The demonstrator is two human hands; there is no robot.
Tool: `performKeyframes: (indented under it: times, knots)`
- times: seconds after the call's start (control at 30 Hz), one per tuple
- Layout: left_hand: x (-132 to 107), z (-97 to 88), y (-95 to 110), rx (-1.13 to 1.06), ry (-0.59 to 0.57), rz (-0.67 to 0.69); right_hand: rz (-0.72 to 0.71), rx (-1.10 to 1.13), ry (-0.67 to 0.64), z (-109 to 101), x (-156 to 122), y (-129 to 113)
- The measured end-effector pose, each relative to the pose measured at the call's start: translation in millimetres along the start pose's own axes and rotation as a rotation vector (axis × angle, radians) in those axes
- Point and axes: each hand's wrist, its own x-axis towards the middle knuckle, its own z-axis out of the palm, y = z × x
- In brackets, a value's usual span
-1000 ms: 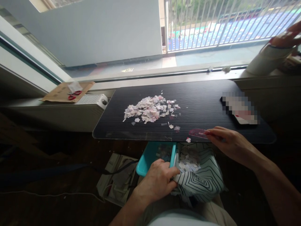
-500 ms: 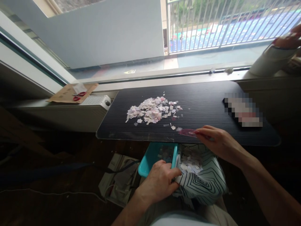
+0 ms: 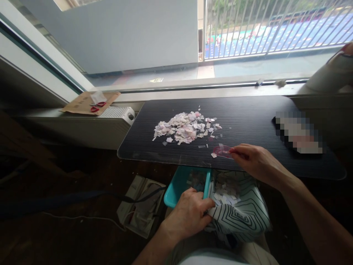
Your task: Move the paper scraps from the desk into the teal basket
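My right hand [image 3: 255, 162] pinches a pink see-through plastic piece with a rounded flat end [image 3: 223, 151]. It lies low over the near edge of the black table [image 3: 248, 121], touching or almost touching small paper scraps [image 3: 214, 155]. A heap of pale paper scraps [image 3: 187, 127] spreads on the table to its left. Below the edge, my left hand [image 3: 191, 208] is closed on the edge of a white cloth with black lines [image 3: 242, 217], against the teal bin's rim [image 3: 207, 184]. Scraps lie inside both the cloth and the bin; the fingertips are partly hidden.
A blurred-out object [image 3: 300, 134] rests at the table's right. Red-handled scissors [image 3: 98, 106] and a brown envelope [image 3: 79, 104] lie on the left ledge beside a white radiator [image 3: 117, 113]. An open box [image 3: 142, 206] stands on the floor. Another person's sleeve [image 3: 328, 75] shows at right.
The view has shifted, so the table appears further right. The pink piece has moved slightly left over the table, and a loose scrap beside it now lies nearer the edge. My left hand keeps its hold.
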Motion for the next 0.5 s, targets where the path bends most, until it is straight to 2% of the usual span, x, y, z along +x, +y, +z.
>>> performKeyframes:
  times: [0.13, 0.27, 0.5]
  knots:
    - [2.0, -0.2, 0.8, 0.004, -0.016, 0.002, -0.004, 0.016, 0.068, 4.9, 12.3, 0.4]
    - [2.5, -0.6, 1.0, 0.005, -0.018, 0.002, -0.019, 0.054, 0.063, 14.3, 28.2, -1.0]
    - [0.4, -0.9, -2.1, 0.013, 0.004, -0.012, -0.029, -0.029, -0.038, -3.6, 7.1, 2.0]
